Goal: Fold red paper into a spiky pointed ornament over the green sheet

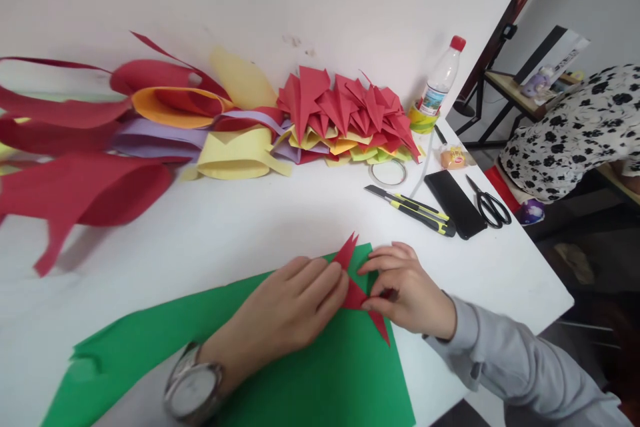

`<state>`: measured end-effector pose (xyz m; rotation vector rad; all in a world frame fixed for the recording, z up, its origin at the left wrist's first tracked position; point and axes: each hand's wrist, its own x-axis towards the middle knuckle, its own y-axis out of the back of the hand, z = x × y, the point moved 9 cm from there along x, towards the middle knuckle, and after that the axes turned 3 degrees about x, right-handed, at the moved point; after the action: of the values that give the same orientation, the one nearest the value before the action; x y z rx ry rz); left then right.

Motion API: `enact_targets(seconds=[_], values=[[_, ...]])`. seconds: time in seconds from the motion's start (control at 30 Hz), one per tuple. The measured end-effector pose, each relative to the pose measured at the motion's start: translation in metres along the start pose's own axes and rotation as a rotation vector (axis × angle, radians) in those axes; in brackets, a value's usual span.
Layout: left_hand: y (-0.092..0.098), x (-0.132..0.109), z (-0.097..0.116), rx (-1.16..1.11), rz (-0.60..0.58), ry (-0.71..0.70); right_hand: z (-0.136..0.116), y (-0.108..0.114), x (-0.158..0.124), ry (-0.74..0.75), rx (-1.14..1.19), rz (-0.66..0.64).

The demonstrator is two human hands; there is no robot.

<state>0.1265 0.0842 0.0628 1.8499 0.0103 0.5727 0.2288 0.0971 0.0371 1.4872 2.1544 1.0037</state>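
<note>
A folded red paper piece [356,295] with pointed tips lies over the top right corner of a large green paper sheet [320,380]. My left hand [295,300], a watch on its wrist, is closed over the left part of the red piece and hides some of it. Thumb and index finger of my right hand [400,283] pinch the red piece's right edge, near the tip that points down. Two thin red points stick out above my left fingers.
Along the wall stand rolled paper shapes [235,153] and a pile of folded red papers [345,107]. To the right are a tape roll [388,173], utility knife [413,209], black phone-like slab [455,203], scissors [489,203], wrapped snack [453,157] and bottle [440,83]. A person [575,127] is beyond the table.
</note>
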Motion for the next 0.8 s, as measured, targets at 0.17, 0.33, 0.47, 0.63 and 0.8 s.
enact_targets(seconds=[0.17,0.33,0.47,0.63,0.8], values=[[-0.002,-0.013,0.020,-0.026,-0.020,0.012,0.003,0.001,0.001,-0.003,0.030,0.006],[-0.012,-0.021,0.029,-0.041,-0.119,0.073,0.004,0.006,0.001,0.058,0.078,-0.052],[-0.008,-0.014,0.031,-0.035,-0.109,0.049,0.005,0.023,-0.001,0.099,0.092,0.011],[-0.003,-0.010,0.029,-0.041,-0.076,0.023,-0.007,0.015,-0.006,0.194,0.022,-0.172],[-0.003,-0.015,0.030,-0.015,-0.076,0.019,-0.013,0.008,-0.010,0.225,-0.056,-0.268]])
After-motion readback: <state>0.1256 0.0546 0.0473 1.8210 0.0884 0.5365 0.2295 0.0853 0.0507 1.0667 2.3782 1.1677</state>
